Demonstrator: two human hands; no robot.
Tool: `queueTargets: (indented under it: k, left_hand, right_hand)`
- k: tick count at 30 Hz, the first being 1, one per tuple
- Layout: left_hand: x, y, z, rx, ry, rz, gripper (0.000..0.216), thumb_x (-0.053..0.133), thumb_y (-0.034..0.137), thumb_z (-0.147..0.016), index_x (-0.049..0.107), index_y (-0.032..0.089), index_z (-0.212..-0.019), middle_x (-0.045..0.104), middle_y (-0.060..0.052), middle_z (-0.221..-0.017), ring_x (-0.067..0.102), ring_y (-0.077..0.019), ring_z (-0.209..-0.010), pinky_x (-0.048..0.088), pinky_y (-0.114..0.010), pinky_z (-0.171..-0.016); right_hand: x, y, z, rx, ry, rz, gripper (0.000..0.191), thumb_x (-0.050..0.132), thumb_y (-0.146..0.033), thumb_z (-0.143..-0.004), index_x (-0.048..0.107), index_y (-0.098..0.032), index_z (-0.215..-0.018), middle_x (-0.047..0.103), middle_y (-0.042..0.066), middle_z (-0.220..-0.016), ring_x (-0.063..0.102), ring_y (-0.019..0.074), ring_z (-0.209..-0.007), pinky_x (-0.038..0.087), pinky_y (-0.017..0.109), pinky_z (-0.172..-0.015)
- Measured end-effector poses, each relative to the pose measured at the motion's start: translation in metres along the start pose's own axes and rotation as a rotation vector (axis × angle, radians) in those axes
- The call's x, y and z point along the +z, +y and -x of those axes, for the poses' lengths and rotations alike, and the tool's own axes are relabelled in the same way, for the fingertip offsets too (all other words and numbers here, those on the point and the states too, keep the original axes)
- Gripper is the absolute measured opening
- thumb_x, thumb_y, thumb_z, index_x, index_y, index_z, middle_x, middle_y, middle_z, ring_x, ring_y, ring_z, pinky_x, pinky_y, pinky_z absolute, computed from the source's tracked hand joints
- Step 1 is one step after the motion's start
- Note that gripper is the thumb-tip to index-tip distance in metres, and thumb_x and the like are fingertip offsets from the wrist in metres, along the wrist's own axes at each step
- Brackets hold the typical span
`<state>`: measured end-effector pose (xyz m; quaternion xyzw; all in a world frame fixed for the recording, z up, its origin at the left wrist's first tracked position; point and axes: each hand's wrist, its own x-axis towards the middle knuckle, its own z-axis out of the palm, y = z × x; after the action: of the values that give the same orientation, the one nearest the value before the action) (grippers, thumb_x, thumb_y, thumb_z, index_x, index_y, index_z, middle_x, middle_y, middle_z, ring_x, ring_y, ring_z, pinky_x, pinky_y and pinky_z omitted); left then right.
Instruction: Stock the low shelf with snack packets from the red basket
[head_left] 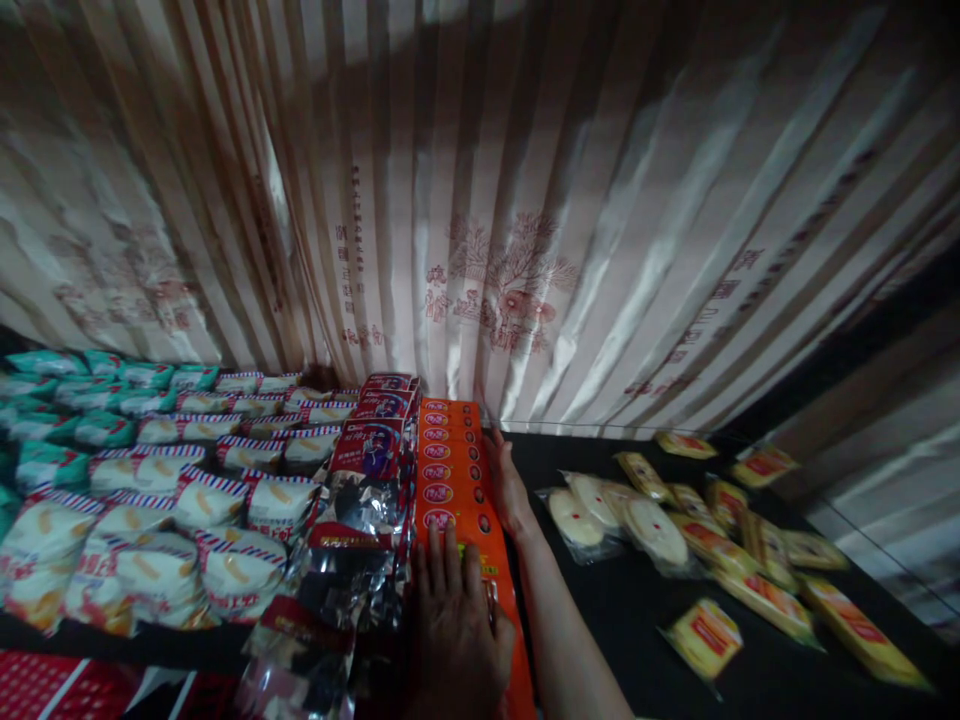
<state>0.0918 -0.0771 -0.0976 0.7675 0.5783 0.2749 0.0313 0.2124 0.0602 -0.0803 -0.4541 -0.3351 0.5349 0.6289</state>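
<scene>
My left hand (459, 622) lies flat, fingers apart, on the near part of a row of overlapping orange snack packets (450, 480). Along the right edge of that row rests my right hand (510, 484), its fingers stretched out and its palm side toward the packets. Neither hand grips anything. Directly left of the orange row runs a line of shiny dark red packets (367, 450), partly overlapping each other. The near end of the orange row is hidden under my left hand.
White snack bags with striped tops (244, 570) stand in rows at left, with green bags (52, 465) beyond. Right on the black table lie round white packaged pieces (652, 530) and scattered yellow packets (705, 640). A printed pleated curtain (510, 200) hangs behind. Red dotted packaging (67, 685) is at lower left.
</scene>
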Motion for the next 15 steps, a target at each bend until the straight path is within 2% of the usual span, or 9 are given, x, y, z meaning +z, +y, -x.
queueTargets:
  k: [3, 6, 10, 15]
  left_hand:
    - [0.003, 0.000, 0.002, -0.012, 0.003, -0.004, 0.060, 0.054, 0.052, -0.075, 0.053, 0.017, -0.124, 0.040, -0.014, -0.142, 0.025, -0.0360, -0.134, 0.022, -0.057, -0.108]
    - [0.002, 0.000, 0.003, -0.018, -0.013, -0.007, 0.061, 0.055, 0.051, -0.074, 0.051, 0.018, -0.126, 0.035, -0.013, -0.145, 0.023, -0.0365, -0.135, 0.021, -0.057, -0.109]
    - [-0.002, 0.001, 0.003, -0.012, -0.050, -0.019, 0.064, 0.057, 0.047, -0.072, 0.048, 0.019, -0.129, 0.031, -0.011, -0.147, 0.023, -0.0367, -0.135, 0.021, -0.057, -0.109]
    - [0.002, 0.002, 0.002, -0.045, -0.054, -0.037, 0.059, 0.058, 0.039, -0.071, 0.050, 0.021, -0.127, 0.029, -0.009, -0.148, 0.020, -0.0365, -0.136, 0.023, -0.059, -0.107]
  right_hand:
    - [-0.003, -0.004, 0.002, -0.075, 0.057, 0.311, 0.074, 0.041, -0.067, -0.079, 0.026, -0.031, -0.142, 0.042, 0.001, -0.142, 0.040, 0.0226, -0.129, 0.030, 0.045, -0.108]
    - [-0.001, -0.004, 0.001, -0.265, 0.061, 0.742, 0.065, 0.050, -0.054, -0.080, 0.040, -0.023, -0.136, 0.041, 0.005, -0.142, 0.031, 0.0233, -0.134, 0.021, 0.044, -0.112]
    - [0.021, 0.002, -0.010, -0.447, -0.171, 1.093, 0.047, 0.040, -0.031, -0.085, 0.051, -0.016, -0.129, 0.041, 0.008, -0.142, 0.022, 0.0218, -0.138, 0.020, 0.045, -0.113]
    - [0.055, 0.006, -0.034, -0.463, -0.331, 1.387, 0.054, 0.046, -0.016, -0.078, 0.048, -0.012, -0.131, 0.041, 0.010, -0.142, 0.017, 0.0243, -0.139, 0.019, 0.046, -0.112]
